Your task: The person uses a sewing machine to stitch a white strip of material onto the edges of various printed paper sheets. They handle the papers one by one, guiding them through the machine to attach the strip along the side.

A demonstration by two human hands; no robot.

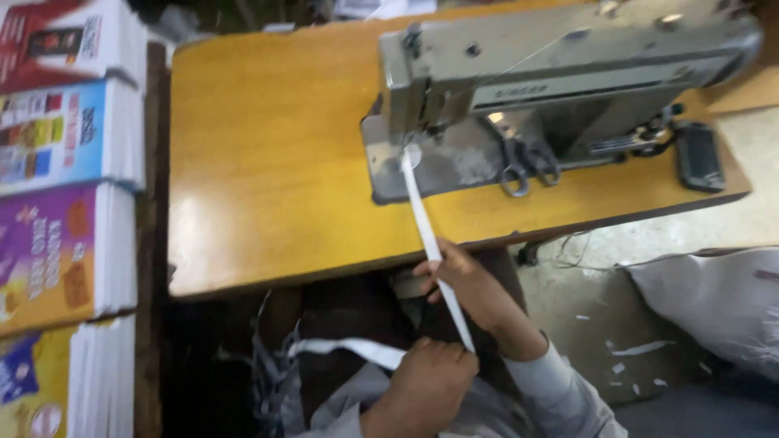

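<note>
A narrow white strip (419, 207) runs from under the foot of the grey sewing machine (560, 61) down over the front edge of the wooden table (268, 162). My right hand (460, 280), in a grey sleeve, pinches the strip just below the table edge. Lower down, my left hand (428, 381) is closed around the strip's lower end. A wider piece of white cloth (349, 350) trails left from the left hand. The needle itself is hidden by the machine head.
Scissors (527, 166) lie on the machine bed. A black flat device (699, 156) rests at the table's right end. Stacks of colourful printed packs (65, 203) line the left side. A white sack (718, 300) and paper scraps (641, 350) are on the floor at right.
</note>
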